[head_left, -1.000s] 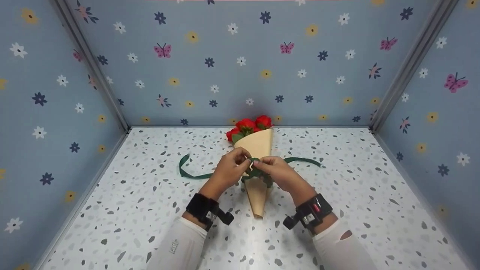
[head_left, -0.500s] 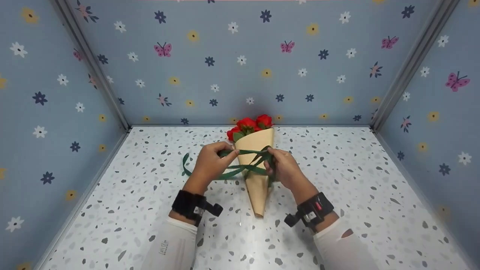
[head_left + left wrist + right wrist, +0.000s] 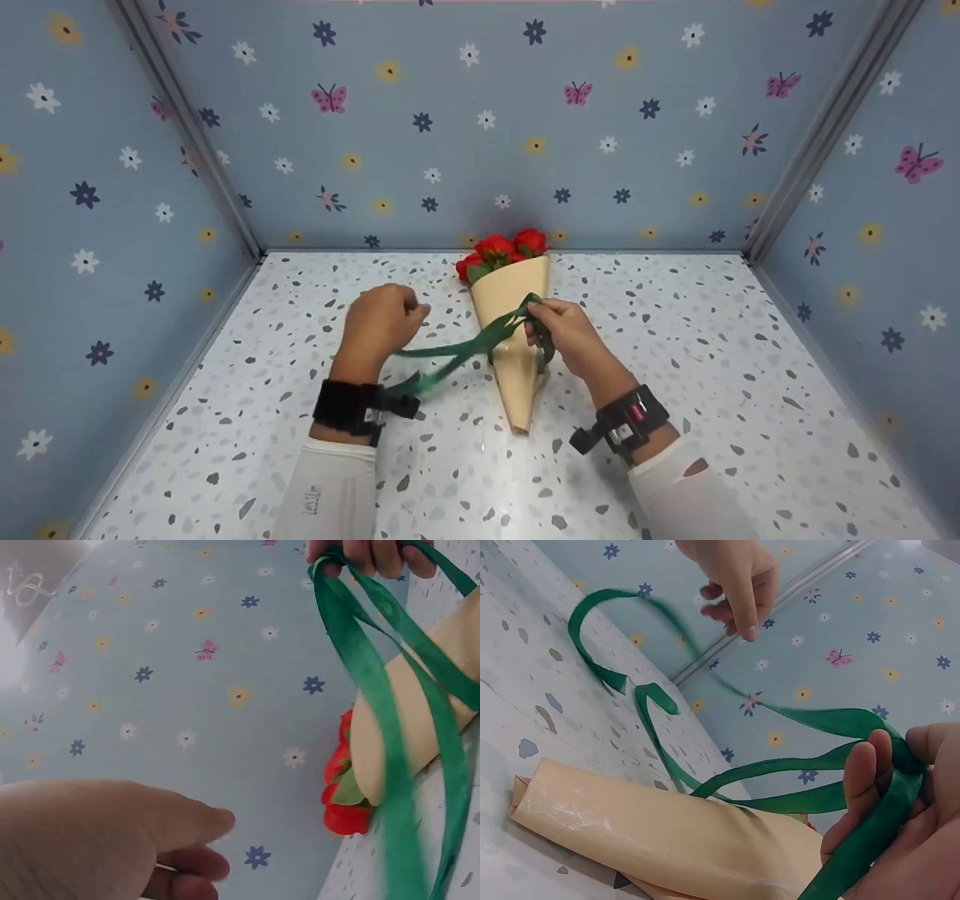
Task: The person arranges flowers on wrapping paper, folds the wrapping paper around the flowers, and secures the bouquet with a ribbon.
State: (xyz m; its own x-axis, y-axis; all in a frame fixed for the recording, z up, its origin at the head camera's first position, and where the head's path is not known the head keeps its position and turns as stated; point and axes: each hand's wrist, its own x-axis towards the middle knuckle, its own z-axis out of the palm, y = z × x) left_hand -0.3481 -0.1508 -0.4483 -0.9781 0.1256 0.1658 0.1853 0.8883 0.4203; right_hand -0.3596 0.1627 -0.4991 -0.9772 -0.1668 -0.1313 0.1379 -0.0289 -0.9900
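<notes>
A bouquet of red roses (image 3: 495, 247) in tan wrapping paper (image 3: 512, 386) lies on the speckled tabletop, blooms toward the back wall. My right hand (image 3: 570, 334) pinches a green ribbon (image 3: 870, 847) between thumb and fingers, just above the wrap's right side. From that grip, loops and tails of ribbon (image 3: 386, 712) hang over the paper and trail left. My left hand (image 3: 381, 319) is left of the bouquet, its fingers loosely bent and nothing between them. In the right wrist view, the left hand (image 3: 742, 585) hangs apart from the ribbon's loose ends.
Blue flower-and-butterfly panels (image 3: 480, 135) enclose the table (image 3: 675, 420) at the back and both sides. Metal corner posts (image 3: 817, 142) stand at the back corners. The roses reach close to the back wall.
Both hands pinched ribbon near the wrap's middle, then drew it apart. The left hand has let go and moved left. The ribbon tails swing left and down; the right hand keeps its grip.
</notes>
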